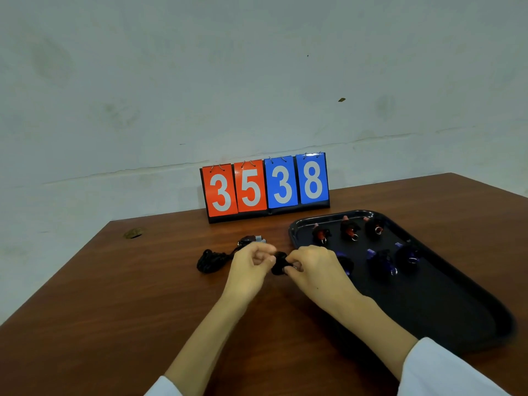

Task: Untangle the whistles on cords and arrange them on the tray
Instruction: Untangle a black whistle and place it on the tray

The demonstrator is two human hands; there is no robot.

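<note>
The black cord bundle (278, 263) looks light, soft and a little slippery. I would take it by the wound middle, not by a loose end. The left hand (251, 265) and the right hand (313, 267) both hold it in a narrow pinch, just at nine o'clock from the tray (443, 304).

Place: plain lab-like workroom, set up for a tabletop trial
Wall (257, 81): bare pale plaster, stained and cracked, well beyond the fingers (264, 256)
Table (114, 295): brown wood-grain top under the fingers
Scoreboard (265, 187): flip numbers 35 and 38, standing straight beyond the fingers
Tray (445, 304): black, just right of the fingers
Sleeves (445, 370): white, coat-like, nearer than the fingers
</note>
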